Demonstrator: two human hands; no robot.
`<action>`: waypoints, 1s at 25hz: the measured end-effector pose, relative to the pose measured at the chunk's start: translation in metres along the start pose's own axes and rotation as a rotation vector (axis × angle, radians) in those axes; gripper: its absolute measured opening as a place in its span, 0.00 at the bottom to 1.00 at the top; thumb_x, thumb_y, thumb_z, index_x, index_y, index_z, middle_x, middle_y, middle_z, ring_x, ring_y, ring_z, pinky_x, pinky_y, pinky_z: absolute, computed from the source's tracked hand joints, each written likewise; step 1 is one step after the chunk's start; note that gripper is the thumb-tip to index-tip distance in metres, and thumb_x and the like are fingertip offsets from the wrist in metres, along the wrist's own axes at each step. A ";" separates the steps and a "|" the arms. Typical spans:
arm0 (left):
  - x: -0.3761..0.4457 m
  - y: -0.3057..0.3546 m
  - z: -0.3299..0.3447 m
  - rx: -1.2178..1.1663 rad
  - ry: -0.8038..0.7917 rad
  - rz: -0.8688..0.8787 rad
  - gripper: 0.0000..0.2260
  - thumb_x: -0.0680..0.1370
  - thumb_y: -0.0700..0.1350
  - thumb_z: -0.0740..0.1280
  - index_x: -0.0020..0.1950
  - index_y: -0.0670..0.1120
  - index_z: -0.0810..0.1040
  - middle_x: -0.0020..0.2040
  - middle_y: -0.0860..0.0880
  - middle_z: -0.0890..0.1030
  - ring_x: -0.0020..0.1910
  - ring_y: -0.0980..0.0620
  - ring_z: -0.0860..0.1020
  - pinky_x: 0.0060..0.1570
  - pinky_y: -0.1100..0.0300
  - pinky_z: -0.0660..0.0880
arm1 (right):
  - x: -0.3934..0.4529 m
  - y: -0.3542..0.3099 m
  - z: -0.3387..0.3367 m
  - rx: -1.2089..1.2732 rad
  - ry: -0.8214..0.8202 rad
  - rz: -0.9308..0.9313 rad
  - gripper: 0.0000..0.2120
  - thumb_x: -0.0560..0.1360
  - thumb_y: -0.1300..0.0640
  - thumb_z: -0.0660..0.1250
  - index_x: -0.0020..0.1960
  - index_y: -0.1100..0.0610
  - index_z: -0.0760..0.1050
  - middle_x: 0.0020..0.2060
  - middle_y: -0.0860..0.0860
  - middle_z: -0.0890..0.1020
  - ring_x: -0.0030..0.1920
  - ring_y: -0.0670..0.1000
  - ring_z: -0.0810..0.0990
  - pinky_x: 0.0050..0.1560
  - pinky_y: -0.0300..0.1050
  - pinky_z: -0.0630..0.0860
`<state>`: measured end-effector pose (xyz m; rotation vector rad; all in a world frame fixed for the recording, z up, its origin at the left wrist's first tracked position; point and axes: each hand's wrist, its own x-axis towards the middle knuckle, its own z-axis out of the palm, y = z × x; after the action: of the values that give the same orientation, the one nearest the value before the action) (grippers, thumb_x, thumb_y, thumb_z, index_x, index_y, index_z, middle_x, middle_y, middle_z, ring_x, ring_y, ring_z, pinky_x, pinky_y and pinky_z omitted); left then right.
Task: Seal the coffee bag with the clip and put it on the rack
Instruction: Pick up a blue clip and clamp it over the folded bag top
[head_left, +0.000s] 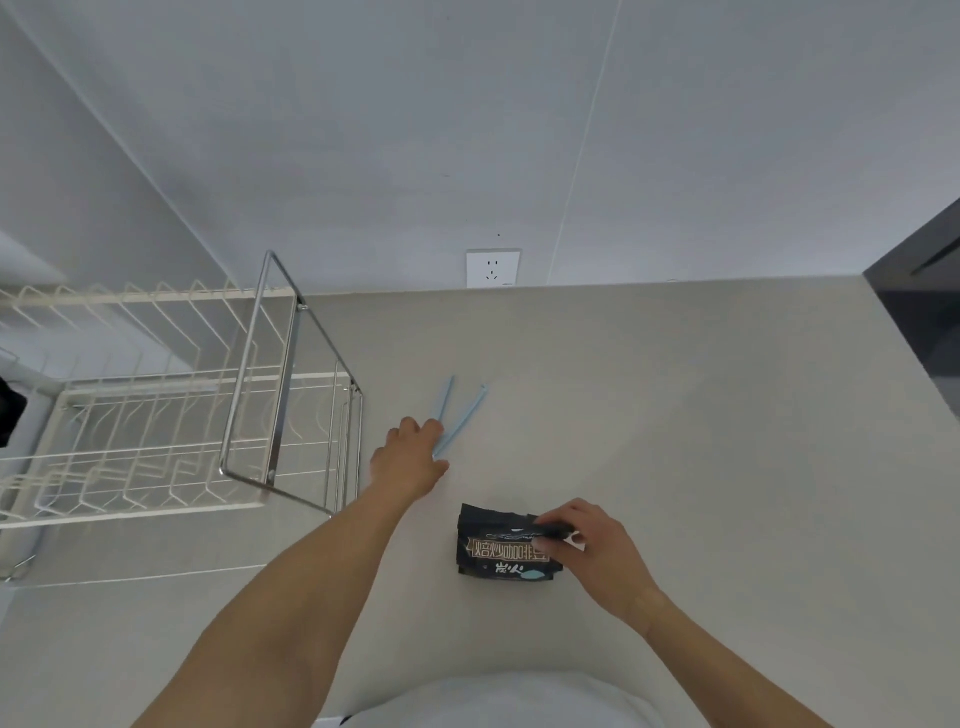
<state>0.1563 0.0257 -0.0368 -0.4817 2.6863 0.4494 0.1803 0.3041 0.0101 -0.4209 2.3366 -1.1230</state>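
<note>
Your left hand (413, 457) rests on the hinged end of the open blue clip (460, 415) — whether its fingers grip it, you cannot tell. Your right hand (592, 551) pinches the coffee bag (501, 551) on the tabletop (675, 415), with the rack (171, 405) off to the left.

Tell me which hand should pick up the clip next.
Left. The left hand already rests at the hinged end of the open blue clip on the counter, while the right hand is busy pinching the folded top of the bag.
</note>
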 end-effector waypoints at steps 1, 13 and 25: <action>0.001 -0.001 0.001 0.042 0.001 0.021 0.18 0.77 0.51 0.66 0.64 0.50 0.68 0.59 0.44 0.71 0.55 0.45 0.72 0.48 0.49 0.77 | 0.000 0.000 0.000 -0.002 -0.002 0.000 0.12 0.73 0.53 0.72 0.44 0.35 0.76 0.44 0.38 0.79 0.50 0.41 0.77 0.49 0.36 0.73; -0.050 -0.006 -0.014 -0.615 0.212 -0.065 0.01 0.77 0.44 0.69 0.48 0.48 0.77 0.51 0.46 0.78 0.40 0.52 0.78 0.35 0.63 0.73 | 0.000 0.002 0.001 0.089 0.021 0.016 0.11 0.71 0.55 0.73 0.41 0.37 0.79 0.43 0.39 0.81 0.47 0.43 0.79 0.48 0.42 0.77; -0.152 -0.024 -0.041 -0.443 0.210 0.392 0.05 0.75 0.39 0.72 0.47 0.48 0.80 0.50 0.53 0.78 0.40 0.55 0.79 0.42 0.62 0.79 | -0.006 0.006 -0.002 0.261 0.127 0.024 0.09 0.71 0.58 0.74 0.41 0.43 0.82 0.41 0.44 0.85 0.40 0.41 0.81 0.40 0.27 0.74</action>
<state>0.2858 0.0300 0.0558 -0.1124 2.8860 1.1797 0.1839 0.3120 0.0083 -0.2313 2.2522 -1.4575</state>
